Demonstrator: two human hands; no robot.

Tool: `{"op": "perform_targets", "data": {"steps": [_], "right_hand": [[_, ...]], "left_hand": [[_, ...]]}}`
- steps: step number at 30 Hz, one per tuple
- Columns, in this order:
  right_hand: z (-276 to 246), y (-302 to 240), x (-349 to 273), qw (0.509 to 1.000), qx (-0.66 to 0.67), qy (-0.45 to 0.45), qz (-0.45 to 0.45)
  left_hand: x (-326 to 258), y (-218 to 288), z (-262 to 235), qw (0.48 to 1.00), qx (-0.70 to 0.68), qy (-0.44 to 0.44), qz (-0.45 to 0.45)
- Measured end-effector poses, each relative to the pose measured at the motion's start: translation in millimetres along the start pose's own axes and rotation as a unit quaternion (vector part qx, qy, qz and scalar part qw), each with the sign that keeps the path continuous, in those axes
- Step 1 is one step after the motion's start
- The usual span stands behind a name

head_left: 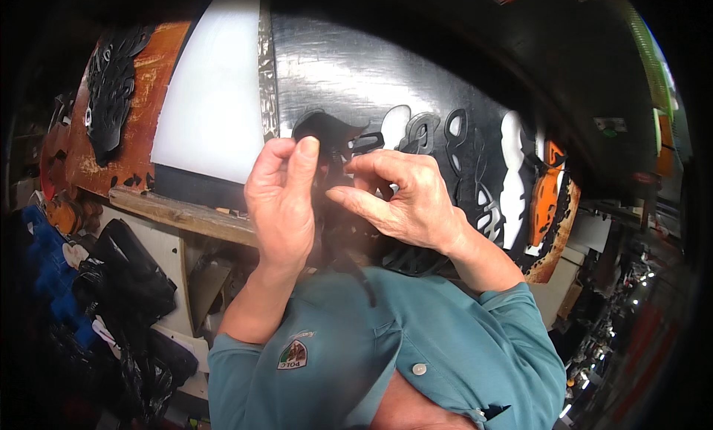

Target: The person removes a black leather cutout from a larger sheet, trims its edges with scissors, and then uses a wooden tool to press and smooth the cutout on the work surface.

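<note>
My left hand (pixel 284 189) pinches a thin, flexible black cut-out piece (pixel 327 128) between thumb and fingers, in front of my chest. The upper part of this piece flares to a curved point on the right. Its lower part hangs between my hands as dark strips, blurred and partly hidden. My right hand (pixel 407 192) is beside it, with the thumb and forefinger apart and the other fingers curled. Those right fingertips come close to the piece's right edge; whether they touch it is unclear. Several black looped cut-outs (pixel 454 133) lie on the work surface beyond.
A shiny dark board (pixel 349 59) and a white sheet (pixel 215 88) cover the surface. Black pieces (pixel 111 96) rest on a rusty-orange board (pixel 160 66) at left. An orange cut-out (pixel 546 203) lies right. A wooden edge (pixel 186 216) and black plastic bags (pixel 134 281) are nearer me.
</note>
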State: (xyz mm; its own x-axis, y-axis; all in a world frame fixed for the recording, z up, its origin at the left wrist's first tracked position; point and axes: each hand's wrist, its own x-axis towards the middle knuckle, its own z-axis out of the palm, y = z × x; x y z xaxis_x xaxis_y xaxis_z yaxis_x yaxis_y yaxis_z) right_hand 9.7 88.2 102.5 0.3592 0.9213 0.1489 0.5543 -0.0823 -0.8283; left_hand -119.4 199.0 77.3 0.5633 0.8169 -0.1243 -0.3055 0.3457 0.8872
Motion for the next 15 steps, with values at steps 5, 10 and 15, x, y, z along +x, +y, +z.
{"op": "perform_targets", "data": {"steps": [5,10,15], "right_hand": [[10,-1,0,0.993,0.049,0.106,-0.013],[12,-3,-5,0.969,0.222,0.004,0.11],[-25,8,-32,0.945,0.28,-0.162,-0.055]], "left_hand": [[-4,-12,-7,0.998,0.048,-0.02,0.029],[1,5,-12,0.995,0.072,-0.026,-0.068],[69,60,-75,0.953,-0.13,0.275,-0.001]]}}
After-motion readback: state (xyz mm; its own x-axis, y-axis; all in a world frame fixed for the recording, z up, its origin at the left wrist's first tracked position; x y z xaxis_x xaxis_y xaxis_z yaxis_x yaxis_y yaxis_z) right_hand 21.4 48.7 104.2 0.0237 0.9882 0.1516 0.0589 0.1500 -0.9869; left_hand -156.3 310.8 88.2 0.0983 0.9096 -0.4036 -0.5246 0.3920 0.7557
